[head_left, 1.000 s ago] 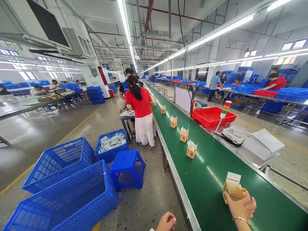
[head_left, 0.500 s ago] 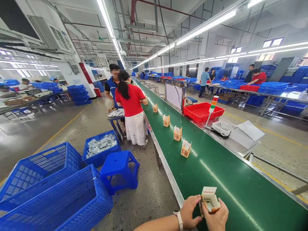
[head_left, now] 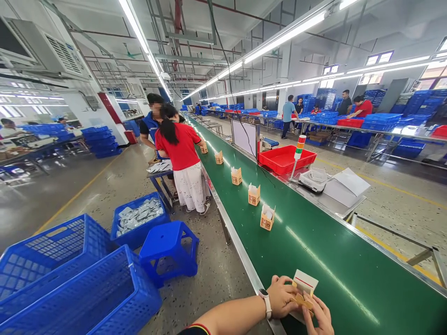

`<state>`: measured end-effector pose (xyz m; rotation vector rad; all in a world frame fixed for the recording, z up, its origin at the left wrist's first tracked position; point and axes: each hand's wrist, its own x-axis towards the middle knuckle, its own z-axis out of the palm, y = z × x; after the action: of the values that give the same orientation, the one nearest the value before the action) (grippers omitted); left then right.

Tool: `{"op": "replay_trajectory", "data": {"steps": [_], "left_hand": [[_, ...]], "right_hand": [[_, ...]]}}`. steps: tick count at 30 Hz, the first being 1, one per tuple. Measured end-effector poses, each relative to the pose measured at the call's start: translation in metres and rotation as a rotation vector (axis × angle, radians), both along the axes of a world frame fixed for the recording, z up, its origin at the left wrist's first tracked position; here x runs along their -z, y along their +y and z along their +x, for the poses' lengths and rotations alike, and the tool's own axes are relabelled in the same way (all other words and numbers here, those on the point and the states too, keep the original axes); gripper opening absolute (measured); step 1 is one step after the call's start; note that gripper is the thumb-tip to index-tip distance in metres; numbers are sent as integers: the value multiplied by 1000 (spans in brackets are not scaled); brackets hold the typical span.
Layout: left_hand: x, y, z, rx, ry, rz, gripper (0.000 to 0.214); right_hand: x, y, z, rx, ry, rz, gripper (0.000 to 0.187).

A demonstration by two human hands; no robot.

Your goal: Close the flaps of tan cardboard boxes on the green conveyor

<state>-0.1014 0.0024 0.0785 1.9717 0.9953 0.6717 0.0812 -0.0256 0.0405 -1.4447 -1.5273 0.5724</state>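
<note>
I have a small carton (head_left: 306,280) between my two hands, over the near stretch of the green conveyor belt (head_left: 324,246), at its left edge; whether its base touches the belt I cannot tell. My left hand (head_left: 282,298) has its fingers bent in a loose curl against the carton's left side and brown flaps. My right hand (head_left: 318,316) grips from the opposite side, thumb and fingers only slightly parted around the cardboard. A white flap with a red line stands up behind my fingertips. Farther along the belt, five open-topped cartons (head_left: 267,218) stand in a row. Left of the belt are a blue stool (head_left: 165,242) and a blue crate (head_left: 118,237) of silvery packets (head_left: 139,216); right of it, a red tray (head_left: 288,159).
</note>
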Motion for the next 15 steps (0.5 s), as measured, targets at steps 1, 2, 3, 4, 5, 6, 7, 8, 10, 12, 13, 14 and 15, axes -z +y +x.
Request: {"op": "replay_trajectory", "data": {"steps": [1, 2, 3, 4, 5, 6, 7, 8, 10, 12, 13, 14, 15], "left_hand": [[3, 0, 7, -39, -26, -23, 31], [6, 1, 13, -95, -63, -50, 32], [8, 0, 19, -159, -104, -78, 31], [9, -1, 24, -217, -141, -105, 27], [8, -2, 27, -263, -168, -127, 22], [7, -3, 30, -298, -178, -146, 17], [5, -3, 31, -321, -171, -165, 13], [3, -4, 33, -344, -154, -193, 17], [1, -4, 36, -418, -116, -288, 33], [1, -3, 41, -471, -96, -439, 43], [3, -2, 44, -471, -98, -518, 45], [5, -2, 47, -458, -102, -586, 45], [8, -2, 51, -441, -105, -637, 44]], "right_hand": [[-2, 2, 1, 5, -11, -17, 60], [-4, 3, 2, 10, -25, -26, 62], [-5, 3, 2, 18, -39, -24, 63], [-6, 2, 2, 31, -52, -15, 63], [-6, 0, 1, 56, -61, 0, 64], [-6, -2, 0, 94, -64, 14, 64], [-5, -5, -1, 148, -54, 19, 65], [-3, -8, -2, 217, -30, 4, 64], [1, -12, -3, 394, 70, -118, 63], [6, -15, -2, 499, 255, -320, 64], [8, -17, 0, 498, 355, -416, 66], [9, -17, 2, 465, 438, -483, 67], [10, -18, 4, 419, 491, -498, 67]]}}
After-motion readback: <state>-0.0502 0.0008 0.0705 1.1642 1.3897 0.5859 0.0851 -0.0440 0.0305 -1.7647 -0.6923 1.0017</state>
